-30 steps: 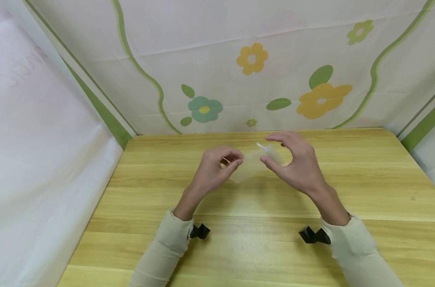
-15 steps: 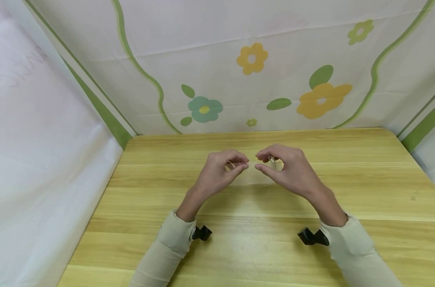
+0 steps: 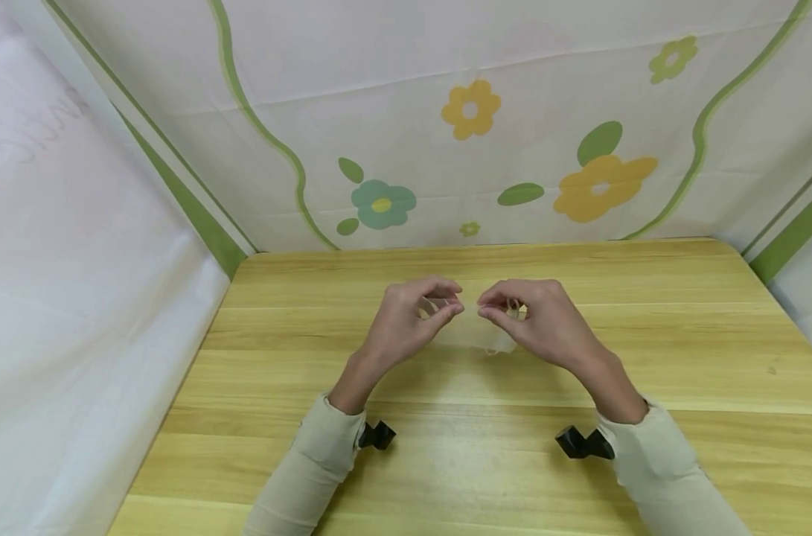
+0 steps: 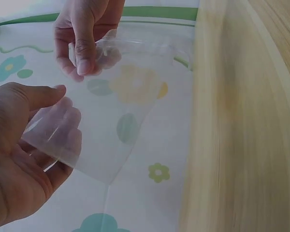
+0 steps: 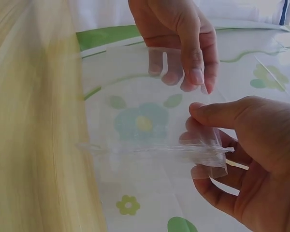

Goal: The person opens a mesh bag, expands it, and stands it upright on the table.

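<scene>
A clear plastic bag (image 3: 474,333) hangs between both hands, a little above the wooden table (image 3: 486,454). My left hand (image 3: 456,301) pinches its left top corner between thumb and forefinger. My right hand (image 3: 483,305) pinches the right top corner, where the plastic is bunched. In the left wrist view the bag (image 4: 118,108) stretches from my left hand (image 4: 48,125) up to my right hand (image 4: 84,50). In the right wrist view my right hand (image 5: 208,140) holds the crumpled edge of the bag (image 5: 140,135), and the left hand (image 5: 188,63) holds the far corner.
A floral cloth (image 3: 472,134) closes off the back of the table and a white sheet (image 3: 64,283) the left side. Black camera mounts (image 3: 376,434) (image 3: 583,442) sit under both beige sleeves. Bare wood lies all round the hands.
My right hand has come down and in toward the left hand, closing its fingers on the bag. The bag now hangs between the two pinches; the left hand barely moved.
</scene>
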### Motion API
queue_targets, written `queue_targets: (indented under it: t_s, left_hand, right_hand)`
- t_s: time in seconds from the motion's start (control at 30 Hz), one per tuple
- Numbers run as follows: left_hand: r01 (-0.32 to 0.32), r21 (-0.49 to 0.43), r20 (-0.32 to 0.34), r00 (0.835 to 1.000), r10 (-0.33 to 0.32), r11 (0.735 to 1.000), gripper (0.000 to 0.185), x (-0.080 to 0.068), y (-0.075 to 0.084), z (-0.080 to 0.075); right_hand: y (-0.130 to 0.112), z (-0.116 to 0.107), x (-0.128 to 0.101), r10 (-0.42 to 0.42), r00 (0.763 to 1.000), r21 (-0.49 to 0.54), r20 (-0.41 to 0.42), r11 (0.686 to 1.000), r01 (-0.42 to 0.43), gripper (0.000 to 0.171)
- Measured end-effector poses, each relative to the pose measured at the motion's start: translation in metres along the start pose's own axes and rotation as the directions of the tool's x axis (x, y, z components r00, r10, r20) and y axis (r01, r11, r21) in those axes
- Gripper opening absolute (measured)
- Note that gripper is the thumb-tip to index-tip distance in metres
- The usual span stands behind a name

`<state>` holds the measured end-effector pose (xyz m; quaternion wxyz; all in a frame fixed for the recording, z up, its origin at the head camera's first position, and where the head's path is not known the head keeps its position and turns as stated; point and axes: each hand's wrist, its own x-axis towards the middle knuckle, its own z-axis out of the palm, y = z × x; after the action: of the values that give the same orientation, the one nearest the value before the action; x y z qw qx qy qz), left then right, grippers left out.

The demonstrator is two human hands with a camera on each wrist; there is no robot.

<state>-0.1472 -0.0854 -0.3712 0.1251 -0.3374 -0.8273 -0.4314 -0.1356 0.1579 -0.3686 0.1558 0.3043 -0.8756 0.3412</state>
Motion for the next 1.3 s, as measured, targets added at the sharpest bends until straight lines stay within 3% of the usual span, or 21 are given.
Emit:
queue_targets:
  t_s: [0.3,0.47,0.73,1.0,1.3]
  left_hand:
    - [0.046,-0.014,-0.076,0.996,-0.047,0.999,0.02,-0.001,-0.003,-0.008]
    - [0.085,-0.062,-0.083,0.992,-0.09,0.994,0.018,-0.001,-0.004,-0.012]
    - [0.091,-0.088,-0.088,0.991,-0.099,0.992,0.013,0.0,-0.007,-0.016]
    - [0.056,-0.111,-0.101,0.993,-0.067,0.992,0.007,0.0,-0.007,-0.017]
    - [0.003,-0.083,-0.057,0.998,-0.008,0.997,0.004,0.0,-0.006,-0.006]
  right_hand:
    - [0.003,-0.005,0.0,0.059,0.996,0.082,-0.066,0.995,-0.053,0.008]
    - [0.004,-0.007,-0.001,0.094,0.991,0.086,-0.096,0.993,-0.086,0.007]
    - [0.004,-0.008,0.0,0.123,0.979,0.11,-0.163,0.988,-0.106,0.002]
    - [0.002,-0.008,0.0,0.17,0.98,0.099,-0.107,0.982,-0.159,0.004]
    - [-0.002,-0.003,0.002,0.172,0.985,0.114,-0.015,0.979,-0.169,0.01]
